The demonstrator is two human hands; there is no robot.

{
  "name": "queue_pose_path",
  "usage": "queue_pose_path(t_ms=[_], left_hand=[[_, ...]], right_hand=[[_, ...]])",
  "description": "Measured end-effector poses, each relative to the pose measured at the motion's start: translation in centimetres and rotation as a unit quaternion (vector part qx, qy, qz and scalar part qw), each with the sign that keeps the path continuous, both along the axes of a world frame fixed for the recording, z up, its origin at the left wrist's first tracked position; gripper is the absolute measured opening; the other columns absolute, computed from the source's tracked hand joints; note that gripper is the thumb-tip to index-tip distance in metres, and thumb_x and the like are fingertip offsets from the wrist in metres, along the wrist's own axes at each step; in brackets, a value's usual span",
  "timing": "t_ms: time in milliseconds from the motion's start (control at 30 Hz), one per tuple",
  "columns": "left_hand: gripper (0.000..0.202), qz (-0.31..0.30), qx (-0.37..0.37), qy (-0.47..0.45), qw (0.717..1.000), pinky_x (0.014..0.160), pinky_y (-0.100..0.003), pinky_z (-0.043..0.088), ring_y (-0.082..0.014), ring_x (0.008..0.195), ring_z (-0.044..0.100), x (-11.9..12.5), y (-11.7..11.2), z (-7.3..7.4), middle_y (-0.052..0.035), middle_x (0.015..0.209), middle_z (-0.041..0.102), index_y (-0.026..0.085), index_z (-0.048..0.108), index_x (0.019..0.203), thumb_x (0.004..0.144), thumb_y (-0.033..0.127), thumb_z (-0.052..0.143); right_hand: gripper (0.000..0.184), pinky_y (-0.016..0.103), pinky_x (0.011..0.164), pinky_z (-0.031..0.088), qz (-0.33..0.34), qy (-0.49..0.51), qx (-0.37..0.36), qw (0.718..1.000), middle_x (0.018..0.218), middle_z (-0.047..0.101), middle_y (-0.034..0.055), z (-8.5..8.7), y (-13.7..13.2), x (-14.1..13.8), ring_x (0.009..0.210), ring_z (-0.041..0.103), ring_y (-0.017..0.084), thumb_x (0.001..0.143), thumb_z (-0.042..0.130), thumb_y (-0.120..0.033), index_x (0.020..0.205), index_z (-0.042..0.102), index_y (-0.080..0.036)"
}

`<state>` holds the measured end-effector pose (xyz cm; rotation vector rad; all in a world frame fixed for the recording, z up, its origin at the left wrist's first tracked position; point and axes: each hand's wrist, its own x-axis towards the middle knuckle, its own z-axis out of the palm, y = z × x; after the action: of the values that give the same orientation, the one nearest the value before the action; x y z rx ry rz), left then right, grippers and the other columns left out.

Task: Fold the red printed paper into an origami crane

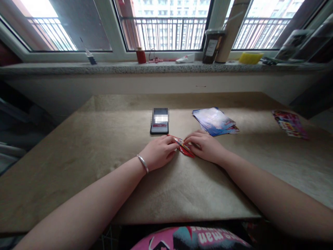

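A small folded paper point(185, 148), printed red with other colours, lies flat on the surface point(104, 139) right in front of the person, between the two hands. The left hand point(158, 152) has its fingers loosely curled, tips bearing down on the paper's left end. The right hand point(205, 146), curled the same way, holds down its right end. The work in hand looks like pressing a crease flat. Turning over another flap would call for one hand to keep the piece pinned while the other lifts an edge. A bracelet point(143, 164) sits on the left wrist. Just beyond lies a phone point(159, 125); to the right, a fanned stack of blue sheets point(214, 121), and well apart, a pink sheet point(290, 123).
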<state>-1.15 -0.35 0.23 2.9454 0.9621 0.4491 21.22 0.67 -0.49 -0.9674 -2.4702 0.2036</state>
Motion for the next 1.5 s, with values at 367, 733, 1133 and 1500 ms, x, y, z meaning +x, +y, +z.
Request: queue_pose_path(t_ms=[367,733,1133,1500], left_hand=[[0.024,-0.041,-0.077,-0.051,0.995,0.085,-0.03,0.048,-0.017,0.097,0.057,-0.5,0.3,-0.3,-0.0086,0.112,0.058,0.017,0.06,0.105,0.084,0.015,0.048],[0.023,-0.043,-0.072,-0.064,0.994,0.085,-0.032,0.047,-0.0177,0.097,0.055,-0.5,0.1,-0.1,-0.0077,0.111,0.059,0.018,0.061,0.104,0.087,0.016,0.047],[0.024,-0.037,-0.07,-0.052,0.996,0.089,-0.033,0.045,-0.0168,0.1,0.055,0.0,0.2,-0.3,-0.0064,0.109,0.061,0.02,0.06,0.108,0.089,0.022,0.046],[0.035,0.012,-0.055,-0.017,0.998,0.089,-0.037,0.044,-0.021,0.099,0.053,0.4,0.1,0.3,-0.0079,0.108,0.06,0.017,0.058,0.113,0.083,0.035,0.057]], right_hand=[[0.025,0.035,0.086,0.043,-0.009,-0.009,-0.014,1.0,0.093,0.065,0.007,-0.9,0.6,0.0,0.094,0.053,0.02,0.075,0.051,-0.007,0.091,0.065,-0.019],[0.027,0.041,0.099,0.038,0.071,-0.015,-0.028,0.997,0.12,0.059,0.0049,0.2,-0.1,0.4,0.118,0.046,0.022,0.071,0.05,-0.005,0.091,0.06,-0.021],[0.025,0.043,0.102,0.038,0.087,-0.031,-0.024,0.995,0.124,0.058,0.0041,-0.1,0.4,1.2,0.126,0.04,0.021,0.082,0.05,-0.015,0.104,0.06,-0.023],[0.024,0.035,0.08,0.043,0.019,-0.069,0.063,0.995,0.087,0.066,0.0081,0.5,-0.3,0.1,0.094,0.056,0.022,0.084,0.056,-0.041,0.089,0.068,-0.021]])
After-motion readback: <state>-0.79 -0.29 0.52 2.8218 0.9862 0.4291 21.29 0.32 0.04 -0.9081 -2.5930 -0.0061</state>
